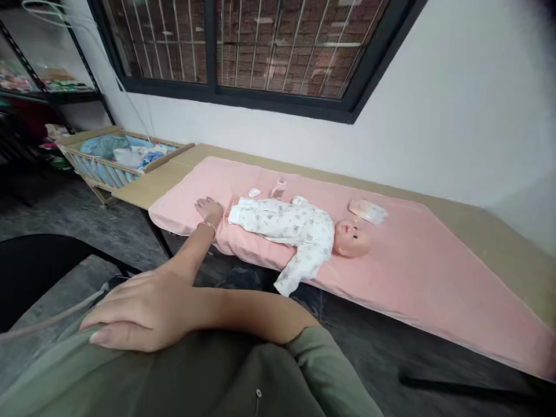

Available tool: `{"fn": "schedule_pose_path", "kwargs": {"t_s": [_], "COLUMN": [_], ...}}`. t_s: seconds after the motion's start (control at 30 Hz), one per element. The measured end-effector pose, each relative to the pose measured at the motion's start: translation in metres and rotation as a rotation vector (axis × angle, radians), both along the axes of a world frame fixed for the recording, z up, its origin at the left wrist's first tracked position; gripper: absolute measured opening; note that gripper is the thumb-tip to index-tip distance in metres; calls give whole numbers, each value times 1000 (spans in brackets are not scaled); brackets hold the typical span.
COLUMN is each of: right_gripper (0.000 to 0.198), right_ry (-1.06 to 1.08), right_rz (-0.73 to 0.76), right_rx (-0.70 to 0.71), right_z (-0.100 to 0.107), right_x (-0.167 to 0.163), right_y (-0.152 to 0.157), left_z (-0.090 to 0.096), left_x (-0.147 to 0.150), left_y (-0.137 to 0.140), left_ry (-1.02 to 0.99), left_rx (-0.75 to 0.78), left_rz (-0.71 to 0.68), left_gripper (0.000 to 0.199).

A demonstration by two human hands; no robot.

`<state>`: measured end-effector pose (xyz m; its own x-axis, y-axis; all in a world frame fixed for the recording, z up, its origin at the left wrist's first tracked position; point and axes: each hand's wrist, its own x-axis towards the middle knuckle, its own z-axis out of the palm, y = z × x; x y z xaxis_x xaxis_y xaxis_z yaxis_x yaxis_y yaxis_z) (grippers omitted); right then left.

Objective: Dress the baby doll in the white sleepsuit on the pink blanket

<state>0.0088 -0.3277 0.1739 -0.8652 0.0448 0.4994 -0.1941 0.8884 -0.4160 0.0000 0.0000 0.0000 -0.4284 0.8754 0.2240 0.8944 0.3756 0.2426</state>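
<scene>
Lying lengthwise on pink mat [434, 278], doll [299, 231] head right; L hand [209, 209] flat by feet, R hand [139, 315] open on lap.

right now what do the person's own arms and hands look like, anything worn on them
Both hands are bare, no gloves. The left hand has a thin metal bangle at the wrist and a bare forearm. The right hand wears nothing visible; its arm emerges from an olive-green sleeve ending near the elbow.
</scene>
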Motion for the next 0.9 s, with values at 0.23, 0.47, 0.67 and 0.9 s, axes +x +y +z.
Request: {"fn": "schedule_pose_path", "kwargs": {"t_s": [0.23, 0.47, 0.67, 0.9], "right_gripper": [56, 58, 63, 59], "right_ry": [-36, 65, 141, 232], "right_rz": [-107, -209, -295, -395], "right_rx": [-61, -5, 67, 50], "right_z": [-17, -38, -57, -89], "right_x": [4, 13, 14, 11], "right_y": [14, 21, 38, 52], "left_z": [3, 6, 7, 5], "left_x": [-1, 2, 2, 2], "left_y": [-3, -6, -7, -4], "left_ry": [6, 21, 18, 7], "left_rx": [2, 19, 18, 13], "left_rz": [10, 13, 7, 9], "left_gripper": [52, 52, 52, 52]}}
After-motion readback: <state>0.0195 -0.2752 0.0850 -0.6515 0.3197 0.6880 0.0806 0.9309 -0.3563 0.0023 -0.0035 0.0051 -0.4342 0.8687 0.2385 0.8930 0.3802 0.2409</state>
